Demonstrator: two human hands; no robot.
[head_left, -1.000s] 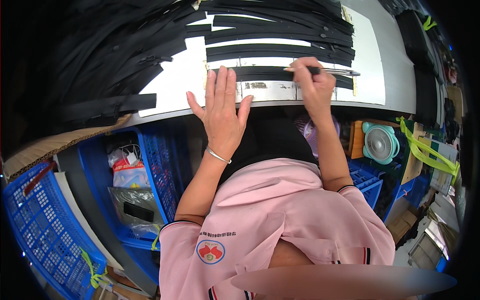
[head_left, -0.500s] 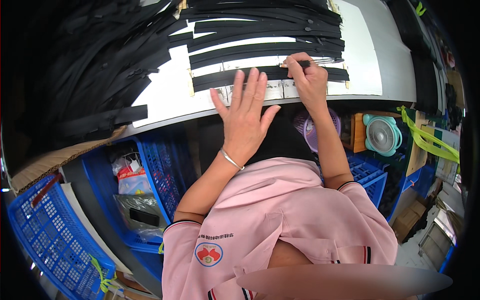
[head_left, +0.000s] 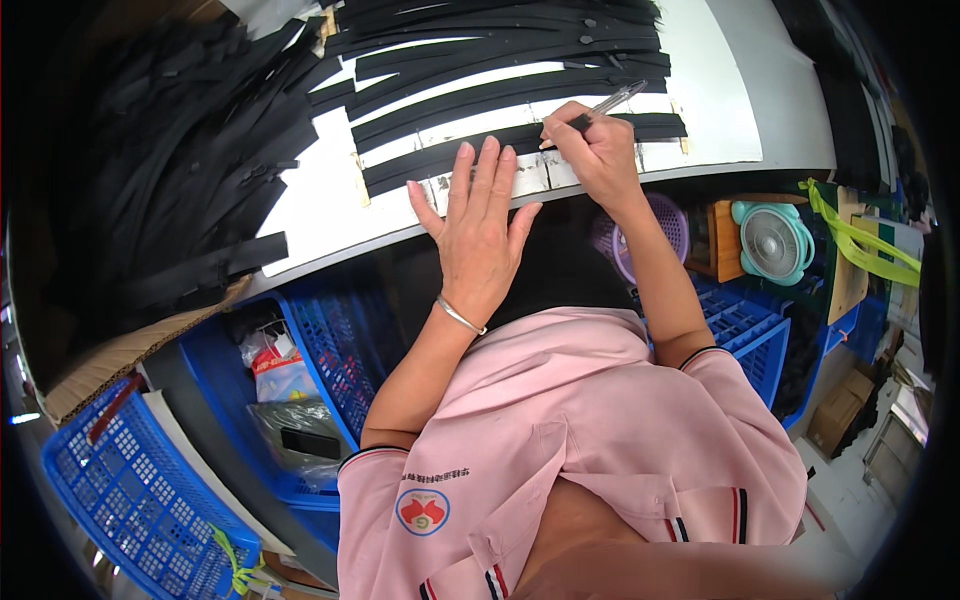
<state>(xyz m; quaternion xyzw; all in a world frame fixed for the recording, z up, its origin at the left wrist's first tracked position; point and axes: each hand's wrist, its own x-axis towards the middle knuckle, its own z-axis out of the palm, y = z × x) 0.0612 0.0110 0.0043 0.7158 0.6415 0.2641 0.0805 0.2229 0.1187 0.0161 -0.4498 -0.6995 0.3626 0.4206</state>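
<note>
Both hands have shifted right along the tabletop [head_left: 320,215]: left hand [head_left: 478,225] spread flat on its near edge, right hand [head_left: 597,150] pinching a pen [head_left: 604,107] over the nearest black strip [head_left: 500,148].

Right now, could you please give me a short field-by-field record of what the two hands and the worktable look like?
left hand: flat, fingers spread, pressing on the nearest black strip at the table edge
right hand: gripping a pen, tip on the same strip
table: white top, carries parallel black strips
left of table: loose heap of black strips
under table: blue crates, small fan
</note>
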